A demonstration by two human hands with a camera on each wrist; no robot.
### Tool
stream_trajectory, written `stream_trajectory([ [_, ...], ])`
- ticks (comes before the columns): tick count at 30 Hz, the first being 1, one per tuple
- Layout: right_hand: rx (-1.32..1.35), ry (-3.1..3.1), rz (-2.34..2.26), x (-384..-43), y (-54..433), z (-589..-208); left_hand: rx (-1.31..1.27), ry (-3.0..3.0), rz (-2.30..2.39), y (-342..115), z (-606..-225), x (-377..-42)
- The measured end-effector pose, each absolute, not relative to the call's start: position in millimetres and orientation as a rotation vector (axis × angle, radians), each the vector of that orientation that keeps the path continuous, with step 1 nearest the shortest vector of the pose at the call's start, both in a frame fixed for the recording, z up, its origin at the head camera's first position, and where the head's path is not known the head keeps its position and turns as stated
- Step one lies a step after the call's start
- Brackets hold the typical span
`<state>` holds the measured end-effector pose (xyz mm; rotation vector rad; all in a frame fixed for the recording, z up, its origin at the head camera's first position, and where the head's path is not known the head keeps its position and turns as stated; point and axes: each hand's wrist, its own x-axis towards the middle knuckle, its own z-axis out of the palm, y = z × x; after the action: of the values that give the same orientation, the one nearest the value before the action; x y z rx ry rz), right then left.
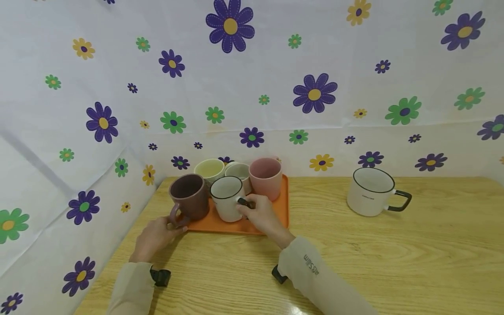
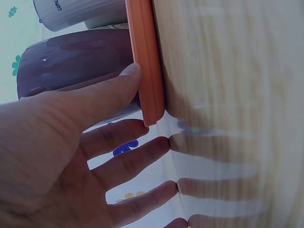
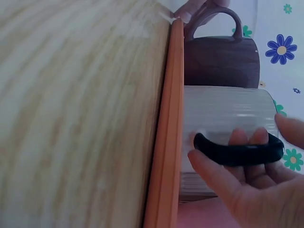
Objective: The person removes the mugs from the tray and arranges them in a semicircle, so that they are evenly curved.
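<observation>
My right hand (image 1: 263, 214) has its fingers curled through the black handle (image 3: 242, 154) of a white mug (image 1: 226, 209) with a dark rim. This mug is upright at the front of an orange tray (image 1: 220, 226). At the tray's front left corner is my left hand (image 1: 155, 236). Its thumb (image 2: 107, 92) rests at the tray's edge, while the other fingers spread out nearly straight, fingertips at the wooden tabletop. Just above that hand a dark brown mug (image 1: 197, 208) stands on the tray, handle toward me.
Behind on the tray stand a pink mug (image 1: 265, 183), a pale yellow mug (image 1: 210, 169) and a partly hidden whitish mug (image 1: 239, 170). Another white mug (image 1: 366, 202) with a black handle stands farther right on the wooden table (image 1: 334, 245). Flower-patterned cloth (image 1: 275, 65) hangs behind and at left.
</observation>
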<state>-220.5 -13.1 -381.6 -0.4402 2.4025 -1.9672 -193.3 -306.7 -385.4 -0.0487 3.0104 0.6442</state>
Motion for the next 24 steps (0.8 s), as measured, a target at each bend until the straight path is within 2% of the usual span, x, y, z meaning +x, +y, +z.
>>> stream_trajectory([
  [7,-0.316,2.573,-1.999,-219,-10,-385,-0.07,3.0,0.654,-304,-385,-192],
  [14,-0.348,2.545,-2.04,-220,2,-387,-0.071,3.003,0.665,-304,-386,-191],
  [24,-0.234,2.509,-2.063,-221,21,-380,-0.082,2.998,0.685,-306,-387,-192],
])
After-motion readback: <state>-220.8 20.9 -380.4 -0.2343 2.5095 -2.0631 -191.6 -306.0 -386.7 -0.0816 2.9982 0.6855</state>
